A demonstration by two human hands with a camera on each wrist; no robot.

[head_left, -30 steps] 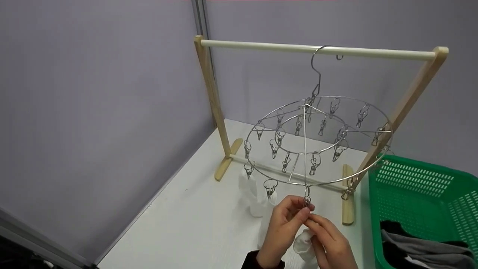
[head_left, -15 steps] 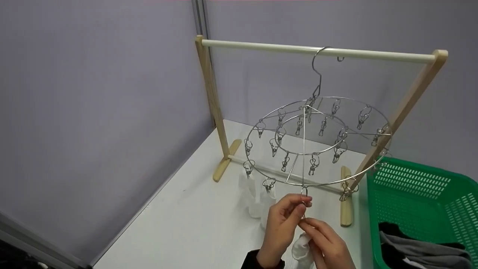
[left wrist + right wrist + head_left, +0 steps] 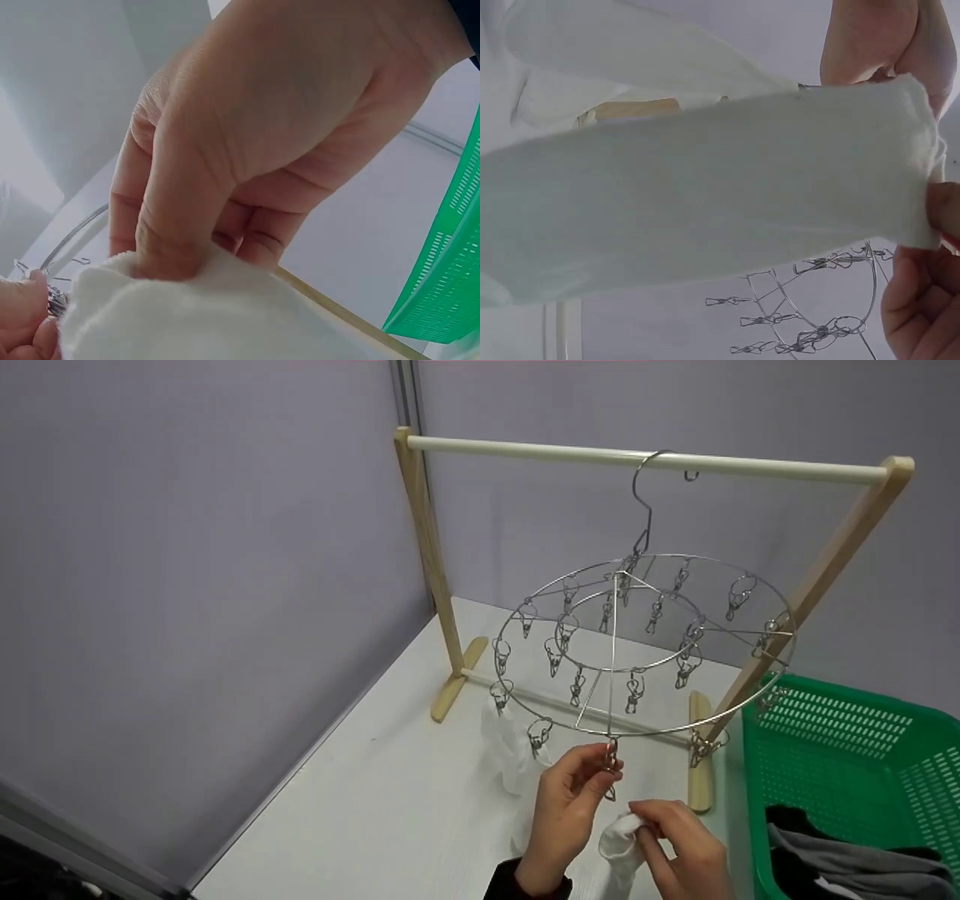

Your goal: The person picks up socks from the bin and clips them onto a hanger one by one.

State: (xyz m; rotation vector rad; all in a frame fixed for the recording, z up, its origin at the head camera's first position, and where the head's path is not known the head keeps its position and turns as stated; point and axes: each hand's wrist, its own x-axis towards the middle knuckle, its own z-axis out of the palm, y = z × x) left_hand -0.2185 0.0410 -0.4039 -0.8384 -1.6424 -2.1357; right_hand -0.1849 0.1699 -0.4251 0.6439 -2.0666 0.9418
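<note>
You look to be at the step of fitting the white sock (image 3: 621, 844) to the clip (image 3: 610, 759). Your left hand (image 3: 562, 814) has its fingers held narrow, thumb and fingertips pinching that clip near 6 o'clock on the round hanger (image 3: 614, 645). Your right hand (image 3: 684, 847) pinches the sock by its cuff, thumb against fingers, and the rest of the fabric hangs below. The sock sits at about 5 o'clock from the clip, near it but apart. Whether the clip's jaws are parted, you cannot tell from here. The next move probably calls for squeezing the clip wide with your left fingers, raising the cuff between its jaws and letting it bite before your right hand lets go.

Now the count: 1 sock in your grip, plus 2 hung socks (image 3: 501, 746) on the ring's clips between 7 and 8 o'clock. You have 1 hanger, hooked over the rail of 1 wooden stand (image 3: 525, 449), on 1 white table (image 3: 360, 810). The clips overlap too much for an exact total, but at least 15 show. At 4 o'clock stands 1 green basket (image 3: 832, 691); the dark and grey fabrics (image 3: 862, 855) inside lie bunched, so you cannot number them.
</note>
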